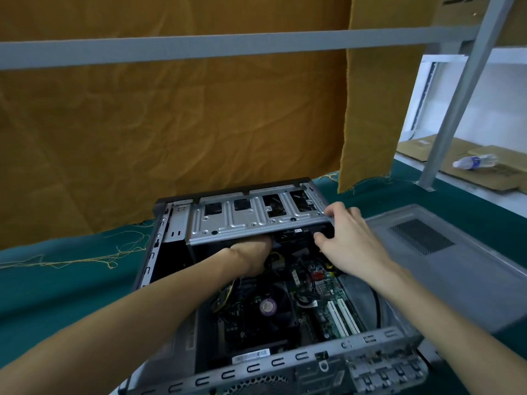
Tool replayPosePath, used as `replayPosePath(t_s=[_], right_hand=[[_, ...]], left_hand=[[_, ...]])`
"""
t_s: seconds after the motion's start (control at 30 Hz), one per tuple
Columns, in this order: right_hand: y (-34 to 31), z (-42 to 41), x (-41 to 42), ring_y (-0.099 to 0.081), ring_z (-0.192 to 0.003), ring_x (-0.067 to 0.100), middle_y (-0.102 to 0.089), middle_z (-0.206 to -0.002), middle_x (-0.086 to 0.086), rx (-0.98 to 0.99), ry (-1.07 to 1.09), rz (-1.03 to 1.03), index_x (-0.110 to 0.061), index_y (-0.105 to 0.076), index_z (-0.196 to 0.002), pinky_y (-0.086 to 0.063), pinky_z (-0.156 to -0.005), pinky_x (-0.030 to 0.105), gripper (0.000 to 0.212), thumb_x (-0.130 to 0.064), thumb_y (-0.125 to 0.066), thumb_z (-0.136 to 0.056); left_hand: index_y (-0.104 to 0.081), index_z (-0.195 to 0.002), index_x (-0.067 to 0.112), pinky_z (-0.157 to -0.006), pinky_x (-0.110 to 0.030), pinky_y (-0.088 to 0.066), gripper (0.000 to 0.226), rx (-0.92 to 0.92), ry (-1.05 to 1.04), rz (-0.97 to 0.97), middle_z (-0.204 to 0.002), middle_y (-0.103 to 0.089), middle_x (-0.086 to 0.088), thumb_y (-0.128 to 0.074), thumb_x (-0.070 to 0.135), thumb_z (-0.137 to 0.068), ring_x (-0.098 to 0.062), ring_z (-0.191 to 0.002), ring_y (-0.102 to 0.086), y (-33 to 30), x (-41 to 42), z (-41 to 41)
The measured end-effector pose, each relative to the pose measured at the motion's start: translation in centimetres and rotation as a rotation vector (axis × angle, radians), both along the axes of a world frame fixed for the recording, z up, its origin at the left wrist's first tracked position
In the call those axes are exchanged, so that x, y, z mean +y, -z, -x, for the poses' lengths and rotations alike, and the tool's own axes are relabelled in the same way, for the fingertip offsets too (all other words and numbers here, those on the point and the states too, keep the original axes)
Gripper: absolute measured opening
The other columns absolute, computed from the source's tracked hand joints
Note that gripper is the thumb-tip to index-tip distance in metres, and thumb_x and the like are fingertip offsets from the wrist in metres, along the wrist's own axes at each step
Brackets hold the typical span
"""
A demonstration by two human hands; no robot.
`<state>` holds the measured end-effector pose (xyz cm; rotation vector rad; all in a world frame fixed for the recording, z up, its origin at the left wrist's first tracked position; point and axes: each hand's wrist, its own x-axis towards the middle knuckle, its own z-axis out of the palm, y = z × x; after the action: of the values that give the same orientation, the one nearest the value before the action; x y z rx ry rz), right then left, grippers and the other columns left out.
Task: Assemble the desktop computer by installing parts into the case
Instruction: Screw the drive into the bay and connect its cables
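Desktop case [159, 269], open on the green worktop [57, 280] — my right hand [350, 240] steadies the drive cage [256, 220], fingers curled on its corner, while my left hand [251, 255] reaches beneath it — fingers hidden, state unknowable.

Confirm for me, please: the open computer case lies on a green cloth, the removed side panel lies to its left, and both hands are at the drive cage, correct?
One detail is off. The head view shows the removed side panel lying to the right of the open computer case, not the left. The rest holds: the case lies on the green cloth, and the left hand and right hand are at the drive cage.
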<state>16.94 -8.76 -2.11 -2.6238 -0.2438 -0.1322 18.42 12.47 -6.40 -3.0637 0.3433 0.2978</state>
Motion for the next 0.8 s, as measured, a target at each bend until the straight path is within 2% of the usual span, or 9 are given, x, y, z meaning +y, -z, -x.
replayPosePath(t_s=[0.13,0.23,0.33,0.4,0.43,0.53,0.63,0.73,0.8], right_hand=[[0.4,0.1,0.0,-0.06,-0.076,0.018,-0.041,-0.115,-0.001,-0.007,-0.038,0.072,-0.034,-0.048,-0.11,-0.054,-0.072,0.039,0.026,-0.051,-0.06,-0.096],[-0.4,-0.6,-0.2,-0.062,-0.076,0.017,-0.044,-0.111,-0.001,-0.007,-0.084,-0.026,-0.032,-0.056,-0.108,-0.053,-0.073,0.037,0.028,-0.058,-0.052,-0.098],[-1.8,-2.2,-1.5,-0.064,-0.095,0.024,-0.045,-0.128,0.006,0.054,-0.236,0.054,-0.032,-0.059,-0.125,-0.051,-0.088,0.039,0.025,-0.039,-0.055,-0.102],[-2.5,-3.2,-2.2,-0.059,-0.114,0.026,-0.039,-0.138,0.005,0.127,-0.333,0.244,-0.032,-0.052,-0.142,-0.048,-0.098,0.041,0.048,-0.032,-0.066,-0.097],[-2.8,-3.5,-2.2,-0.057,-0.116,0.026,-0.038,-0.137,0.003,0.126,-0.344,0.311,-0.033,-0.05,-0.145,-0.049,-0.097,0.042,0.055,-0.033,-0.07,-0.094],[-3.6,-4.3,-1.7,-0.058,-0.105,0.025,-0.043,-0.124,0.0,0.008,-0.376,0.397,-0.028,-0.058,-0.132,-0.048,-0.077,0.039,0.047,-0.035,-0.077,-0.089],[-4.3,-4.7,-1.2,-0.058,-0.104,0.025,-0.048,-0.113,0.001,-0.059,-0.413,0.434,-0.022,-0.064,-0.112,-0.051,-0.08,0.04,0.034,-0.032,-0.082,-0.085],[-4.5,-4.8,-1.4,-0.059,-0.102,0.023,-0.052,-0.113,0.001,-0.072,-0.424,0.412,-0.019,-0.068,-0.109,-0.05,-0.076,0.033,0.033,-0.029,-0.083,-0.082],[-4.6,-5.0,-1.7,-0.06,-0.104,0.021,-0.055,-0.116,0.0,-0.056,-0.432,0.37,-0.019,-0.071,-0.109,-0.052,-0.08,0.033,0.032,-0.031,-0.083,-0.083]], left_hand=[[-0.051,-0.134,-0.001,-0.09,-0.029,-0.044,0.035,0.063,0.03,-0.078,-0.137,-0.056,-0.017,-0.052,0.007,-0.1,-0.028,-0.123,-0.057,0.5,-0.5,-0.1],[-0.049,-0.137,0.0,-0.094,-0.03,-0.044,0.038,0.068,0.063,-0.115,-0.14,-0.054,-0.016,-0.052,0.007,-0.1,-0.028,-0.127,-0.055,-0.1,-0.8,0.3],[-0.051,-0.135,-0.002,-0.093,-0.032,-0.047,0.036,0.081,0.074,-0.115,-0.134,-0.058,-0.019,-0.05,-0.001,-0.099,-0.031,-0.122,-0.058,-1.4,-1.0,1.4],[-0.056,-0.126,0.002,-0.086,-0.037,-0.051,0.03,0.077,0.074,-0.13,-0.127,-0.06,-0.018,-0.049,-0.001,-0.097,-0.033,-0.114,-0.062,-2.5,-0.8,2.5],[-0.057,-0.125,0.006,-0.083,-0.04,-0.052,0.031,0.057,0.075,-0.118,-0.124,-0.061,-0.016,-0.05,0.001,-0.095,-0.033,-0.111,-0.063,-3.1,-0.7,3.1],[-0.067,-0.118,0.026,-0.076,-0.038,-0.056,0.031,-0.183,0.104,0.09,-0.108,-0.071,-0.002,-0.052,0.018,-0.092,-0.028,-0.099,-0.068,-4.6,-1.1,4.8],[-0.068,-0.106,0.031,-0.074,-0.036,-0.055,0.016,-0.552,0.109,0.382,-0.1,-0.07,0.009,-0.06,0.034,-0.092,-0.018,-0.093,-0.065,-5.6,-2.9,4.8],[-0.063,-0.124,0.023,-0.091,-0.034,-0.047,0.038,-0.515,0.073,0.469,-0.116,-0.057,0.002,-0.07,0.041,-0.092,-0.018,-0.108,-0.051,-5.1,-4.1,2.8],[-0.063,-0.125,0.021,-0.093,-0.034,-0.044,0.039,-0.465,0.047,0.442,-0.116,-0.054,0.0,-0.071,0.041,-0.092,-0.02,-0.109,-0.049,-4.3,-4.2,1.7]])
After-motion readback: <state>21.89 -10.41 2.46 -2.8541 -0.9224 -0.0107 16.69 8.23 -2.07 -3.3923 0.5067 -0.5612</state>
